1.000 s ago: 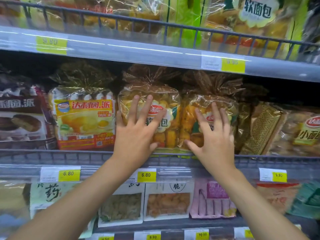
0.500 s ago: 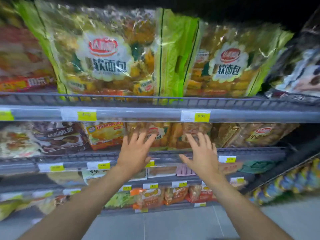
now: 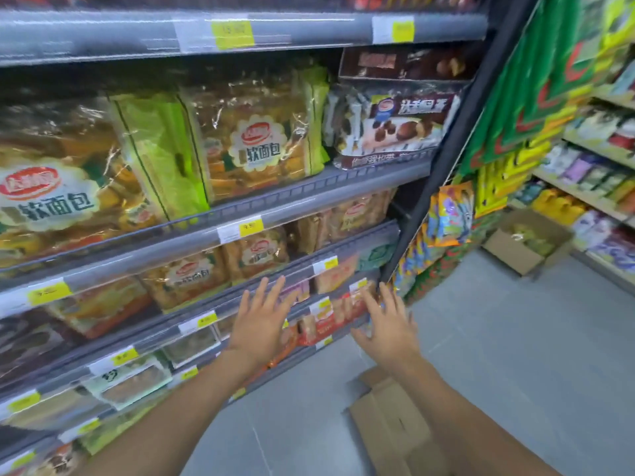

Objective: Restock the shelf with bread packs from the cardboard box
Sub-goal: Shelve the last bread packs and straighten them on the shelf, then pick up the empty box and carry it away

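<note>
The bread packs [image 3: 254, 254] stand on the middle shelf [image 3: 357, 237], behind its grey rail. The cardboard box [image 3: 388, 420] lies on the floor (partly under the right forearm). The left hand [image 3: 259, 324] and the right hand [image 3: 391, 326] reach forward, fingers straight and spread, holding nothing.

1. Two hands: left hand [image 3: 259, 324], right hand [image 3: 390, 326].
2. Two cardboard boxes: near box [image 3: 388, 427], far box [image 3: 515, 252].
3. Three large bread packs [image 3: 261, 142] on one shelf [image 3: 309, 197].
4. At least three small bread packs [image 3: 187, 278] below; further ones too blurred to count.
</note>
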`<state>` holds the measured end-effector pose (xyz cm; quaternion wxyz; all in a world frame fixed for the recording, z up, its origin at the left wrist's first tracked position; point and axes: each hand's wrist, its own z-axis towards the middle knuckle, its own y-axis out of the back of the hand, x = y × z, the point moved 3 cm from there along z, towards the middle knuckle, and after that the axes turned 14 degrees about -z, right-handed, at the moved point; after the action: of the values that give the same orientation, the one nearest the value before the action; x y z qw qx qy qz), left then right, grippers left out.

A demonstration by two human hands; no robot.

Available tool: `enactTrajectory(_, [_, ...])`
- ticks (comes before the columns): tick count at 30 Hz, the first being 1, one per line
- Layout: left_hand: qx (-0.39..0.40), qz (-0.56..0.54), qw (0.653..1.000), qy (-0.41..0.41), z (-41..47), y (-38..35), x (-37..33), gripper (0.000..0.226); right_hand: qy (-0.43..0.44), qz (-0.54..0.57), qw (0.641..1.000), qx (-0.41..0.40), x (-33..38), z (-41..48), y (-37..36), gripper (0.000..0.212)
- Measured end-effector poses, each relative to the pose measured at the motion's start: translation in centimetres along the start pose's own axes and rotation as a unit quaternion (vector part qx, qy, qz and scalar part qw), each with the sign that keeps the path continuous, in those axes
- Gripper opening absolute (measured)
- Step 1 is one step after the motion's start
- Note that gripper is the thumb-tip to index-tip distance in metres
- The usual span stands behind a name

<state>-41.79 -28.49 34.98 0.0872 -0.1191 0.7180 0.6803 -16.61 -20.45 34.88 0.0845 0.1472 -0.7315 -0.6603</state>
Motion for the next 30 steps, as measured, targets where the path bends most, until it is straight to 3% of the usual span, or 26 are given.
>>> enactTrajectory(8, [0.104, 0.008, 0.99, -0.097, 4.8, -7.9, -12.4, 0.104, -0.156, 0.038, 0.983, 0.084, -15.1, -7.4, -6.7, 0.086])
enactTrajectory(17, [0.195, 0.049, 0.965, -0.168, 7.5, -19.8, -20.5, 0.105, -0.316, 0.114, 0.927, 0.169, -28.6, -17.0, -16.7, 0.087])
enactTrajectory(26, [0.247, 0.052, 0.95, -0.182, 12.7, -36.4, -23.2, 0.076, -0.422, 0.17, 0.849, 0.269, -31.1, -19.0, -33.6, 0.086])
enactTrajectory(30, [0.294, 0.095, 0.929, -0.201, 15.4, -46.0, -22.2, 0.077, -0.458, 0.206, 0.81, 0.304, -31.1, -17.7, -42.3, 0.085])
